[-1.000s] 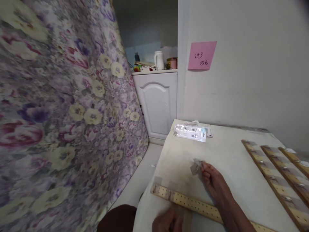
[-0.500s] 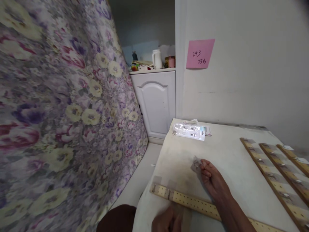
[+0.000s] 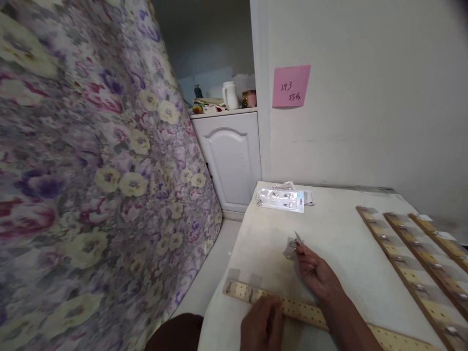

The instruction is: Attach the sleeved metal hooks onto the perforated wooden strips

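Observation:
A long pale wooden strip (image 3: 303, 310) with rows of small holes lies across the near side of the table. Toward its left end, two small translucent cards (image 3: 256, 281) are attached with metal pieces. My left hand (image 3: 261, 324) is closed at the strip's near edge, its fingertips against or just over the wood; anything in them is hidden. Above the table, beyond the strip, my right hand (image 3: 316, 273) pinches a small translucent plastic card (image 3: 290, 247) with a thin curved metal piece on it. My right forearm crosses over the strip.
Several similar strips (image 3: 397, 263) bearing cards and metal pieces lie at the right. A clear blister pack (image 3: 281, 200) rests at the table's far left corner. A floral curtain (image 3: 109, 195) hangs at the left; a white wall (image 3: 365, 97) stands behind.
My left hand has moved up and right, onto the strip. The card in my right hand has turned, showing the curved metal piece more clearly. The view has shifted slightly.

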The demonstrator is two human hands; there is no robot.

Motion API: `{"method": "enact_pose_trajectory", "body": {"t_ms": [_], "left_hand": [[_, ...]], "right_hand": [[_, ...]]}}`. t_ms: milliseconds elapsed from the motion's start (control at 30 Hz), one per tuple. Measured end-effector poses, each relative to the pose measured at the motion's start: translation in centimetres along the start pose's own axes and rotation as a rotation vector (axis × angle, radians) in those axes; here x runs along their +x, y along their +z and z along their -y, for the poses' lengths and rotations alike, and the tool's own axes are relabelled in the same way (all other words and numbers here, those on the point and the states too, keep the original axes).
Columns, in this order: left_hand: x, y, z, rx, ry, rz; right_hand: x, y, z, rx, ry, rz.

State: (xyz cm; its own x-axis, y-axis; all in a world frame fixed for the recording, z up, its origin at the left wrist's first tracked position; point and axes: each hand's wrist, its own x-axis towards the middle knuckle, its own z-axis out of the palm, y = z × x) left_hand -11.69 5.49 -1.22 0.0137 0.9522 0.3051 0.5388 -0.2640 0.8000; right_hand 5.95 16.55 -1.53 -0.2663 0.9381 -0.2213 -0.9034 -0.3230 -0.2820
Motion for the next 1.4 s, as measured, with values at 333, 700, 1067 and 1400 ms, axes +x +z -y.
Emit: {"method": "enact_pose_trajectory", "body": {"t_ms": [333,700,1067,1400], "left_hand": [[11.2,3.2,-5.6,0.253,0.087,0.118],[13.1,2.5,-5.1,0.326,0.08,0.095],[11.3,0.9,-5.0,0.029,0.006,0.046],[7.4,-0.2,-4.9,-0.066,0.248,0.043]], "right_hand": [[-0.1,0.3,0.3,-0.136,-0.064,-0.014],[0.8,0.0,-0.6,-0.52,-0.383,-0.235],[0.2,1.0,-0.5,-0.742,-0.464,-0.106],[-1.1,2.1,-1.0,-0.829,-0.101,0.239]]}}
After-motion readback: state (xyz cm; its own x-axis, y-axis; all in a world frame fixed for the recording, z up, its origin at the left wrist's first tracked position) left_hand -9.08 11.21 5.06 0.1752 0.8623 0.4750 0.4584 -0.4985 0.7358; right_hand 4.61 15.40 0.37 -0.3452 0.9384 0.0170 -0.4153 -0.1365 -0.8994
